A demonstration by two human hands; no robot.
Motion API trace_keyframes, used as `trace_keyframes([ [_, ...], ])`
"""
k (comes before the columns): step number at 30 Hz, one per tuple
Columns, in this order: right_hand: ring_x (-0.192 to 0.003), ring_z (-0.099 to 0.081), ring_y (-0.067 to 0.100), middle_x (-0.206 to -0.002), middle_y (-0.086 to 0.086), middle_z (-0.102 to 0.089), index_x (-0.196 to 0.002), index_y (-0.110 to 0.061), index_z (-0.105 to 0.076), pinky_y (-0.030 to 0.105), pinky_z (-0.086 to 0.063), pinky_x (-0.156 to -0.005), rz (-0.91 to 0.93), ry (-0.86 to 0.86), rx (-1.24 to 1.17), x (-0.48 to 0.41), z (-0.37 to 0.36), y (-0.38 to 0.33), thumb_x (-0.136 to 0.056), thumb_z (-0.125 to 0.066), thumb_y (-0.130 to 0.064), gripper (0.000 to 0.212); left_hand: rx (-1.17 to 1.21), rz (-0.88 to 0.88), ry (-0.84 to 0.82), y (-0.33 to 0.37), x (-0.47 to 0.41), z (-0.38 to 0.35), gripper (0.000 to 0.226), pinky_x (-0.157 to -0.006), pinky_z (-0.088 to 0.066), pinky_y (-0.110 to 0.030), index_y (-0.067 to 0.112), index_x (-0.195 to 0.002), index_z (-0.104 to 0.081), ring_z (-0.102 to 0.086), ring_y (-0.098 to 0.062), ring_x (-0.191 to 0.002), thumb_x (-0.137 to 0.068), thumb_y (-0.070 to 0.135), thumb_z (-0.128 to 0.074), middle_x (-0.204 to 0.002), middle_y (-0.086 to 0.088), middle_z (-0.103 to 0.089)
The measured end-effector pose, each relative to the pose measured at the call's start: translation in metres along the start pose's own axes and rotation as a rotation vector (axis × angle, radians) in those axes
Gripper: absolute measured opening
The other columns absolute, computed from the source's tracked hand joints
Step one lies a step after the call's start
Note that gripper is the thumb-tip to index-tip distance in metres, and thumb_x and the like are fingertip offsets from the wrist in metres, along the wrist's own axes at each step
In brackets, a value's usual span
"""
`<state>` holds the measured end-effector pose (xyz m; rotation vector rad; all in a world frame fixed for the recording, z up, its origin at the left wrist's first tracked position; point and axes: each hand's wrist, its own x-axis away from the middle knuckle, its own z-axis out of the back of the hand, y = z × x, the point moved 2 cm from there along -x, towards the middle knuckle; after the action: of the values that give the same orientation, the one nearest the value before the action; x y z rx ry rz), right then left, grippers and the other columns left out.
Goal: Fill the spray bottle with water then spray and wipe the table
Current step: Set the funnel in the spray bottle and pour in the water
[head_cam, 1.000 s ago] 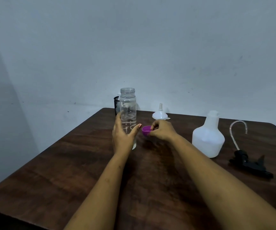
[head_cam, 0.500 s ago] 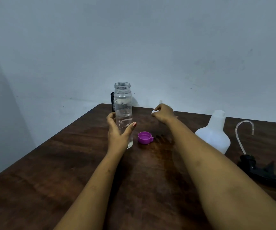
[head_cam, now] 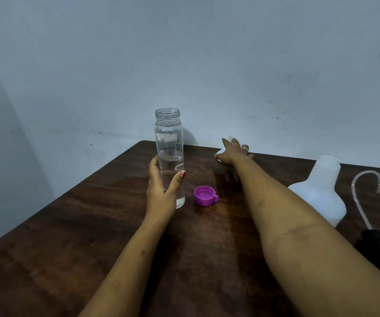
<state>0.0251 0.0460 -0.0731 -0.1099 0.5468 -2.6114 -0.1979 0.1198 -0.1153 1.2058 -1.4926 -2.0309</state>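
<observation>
A person's left hand [head_cam: 161,191] wraps its fingers [head_cam: 153,167] around an uncapped water bottle [head_cam: 169,154], steadying it upright on the desk [head_cam: 70,236], its purple cap [head_cam: 205,196] set just to the right. The right hand [head_cam: 231,151] reaches far, fingers closing on a white funnel [head_cam: 230,139], likely bound for the open spray bottle [head_cam: 321,191] at right, beside its detached trigger head [head_cam: 379,243].

Lighting: dim, cool, bluish; soft and diffuse, source not seen. Shadows: faint one under the right hand [head_cam: 231,152] on the table [head_cam: 74,236]. Tabletop carried a dull sheen. Wide-angle bending at edges. Far hand slightly soft; overall mild grain
</observation>
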Motion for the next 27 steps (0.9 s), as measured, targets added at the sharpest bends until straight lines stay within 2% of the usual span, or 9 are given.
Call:
trace_keyframes([
  [3,-0.144,-0.01,0.034,-0.159,0.001,-0.009,-0.15,-0.028,-0.015,0.051,-0.018,-0.112,-0.006,-0.035,-0.025,-0.011,-0.002,-0.002,-0.091,-0.048,-0.046,0.071,-0.01,-0.009,0.008,0.001,0.0,-0.001,0.061,-0.103,-0.041,-0.035,0.041,-0.137,-0.027,-0.051,-0.015,-0.122,-0.087,0.038,-0.062,-0.135,0.002,-0.053],
  [5,-0.143,-0.015,0.035,-0.157,0.005,-0.015,-0.149,-0.024,-0.021,0.047,-0.02,-0.112,-0.007,-0.008,-0.09,-0.01,-0.001,-0.005,-0.09,-0.049,-0.038,0.067,-0.014,-0.012,0.009,0.001,0.001,-0.001,0.062,-0.103,-0.04,-0.035,0.042,-0.138,-0.026,-0.051,-0.015,-0.123,-0.087,0.038,-0.061,-0.135,0.003,-0.052],
  [9,-0.136,-0.032,0.037,-0.149,0.016,-0.028,-0.145,-0.016,-0.033,0.04,-0.031,-0.109,0.039,0.148,-0.291,0.002,0.011,-0.016,-0.092,-0.041,-0.008,0.054,-0.006,-0.008,0.0,0.001,0.001,-0.001,0.063,-0.102,-0.04,-0.033,0.039,-0.139,-0.026,-0.051,-0.015,-0.122,-0.087,0.038,-0.062,-0.135,0.001,-0.052],
  [14,-0.134,-0.034,0.035,-0.144,0.016,-0.034,-0.14,-0.017,-0.043,0.03,-0.034,-0.105,0.103,0.29,-0.443,0.039,0.041,-0.028,-0.088,-0.041,0.009,0.058,0.009,0.009,-0.025,0.005,0.0,-0.001,0.062,-0.097,-0.042,-0.032,0.036,-0.139,-0.026,-0.055,-0.015,-0.115,-0.088,0.033,-0.061,-0.131,0.001,-0.054],
  [18,-0.116,-0.052,0.029,-0.126,0.011,-0.053,-0.12,-0.019,-0.057,0.029,-0.048,-0.083,0.184,0.357,-0.638,0.079,0.067,-0.027,-0.078,-0.054,0.009,0.05,0.03,0.032,-0.036,0.003,0.0,0.0,0.056,-0.102,-0.044,-0.05,0.043,-0.131,-0.03,-0.059,-0.023,-0.114,-0.087,0.034,-0.063,-0.127,-0.006,-0.059],
  [20,-0.101,-0.056,0.023,-0.118,0.008,-0.058,-0.119,-0.015,-0.056,0.03,-0.05,-0.075,0.225,0.322,-0.696,0.102,0.081,-0.021,-0.079,-0.057,0.005,0.044,0.03,0.05,-0.061,0.004,0.004,0.0,0.058,-0.102,-0.043,-0.053,0.048,-0.128,-0.03,-0.059,-0.025,-0.113,-0.082,0.045,-0.065,-0.127,-0.007,-0.059],
  [22,-0.086,-0.052,0.018,-0.103,0.003,-0.058,-0.114,-0.015,-0.055,0.024,-0.045,-0.065,0.251,0.251,-0.734,0.125,0.098,-0.013,-0.083,-0.06,-0.007,0.032,0.039,0.068,-0.087,0.003,0.006,-0.001,0.066,-0.102,-0.043,-0.054,0.052,-0.127,-0.03,-0.059,-0.026,-0.115,-0.072,0.06,-0.065,-0.129,-0.007,-0.059],
  [24,-0.075,-0.053,0.013,-0.088,0.0,-0.06,-0.109,-0.019,-0.057,0.021,-0.039,-0.062,0.259,0.229,-0.777,0.149,0.117,-0.001,-0.087,-0.062,-0.026,0.024,0.048,0.063,-0.131,0.006,0.011,-0.003,0.07,-0.103,-0.042,-0.054,0.049,-0.131,-0.028,-0.058,-0.027,-0.116,-0.073,0.06,-0.066,-0.131,-0.008,-0.057],
  [27,-0.078,-0.055,0.008,-0.09,-0.001,-0.066,-0.104,-0.015,-0.065,0.021,-0.041,-0.063,0.26,0.374,-0.755,0.175,0.146,0.025,-0.086,-0.064,-0.038,0.03,0.081,0.047,-0.168,0.012,0.02,-0.007,0.065,-0.102,-0.042,-0.054,0.041,-0.134,-0.028,-0.059,-0.028,-0.114,-0.078,0.047,-0.061,-0.127,-0.009,-0.059],
])
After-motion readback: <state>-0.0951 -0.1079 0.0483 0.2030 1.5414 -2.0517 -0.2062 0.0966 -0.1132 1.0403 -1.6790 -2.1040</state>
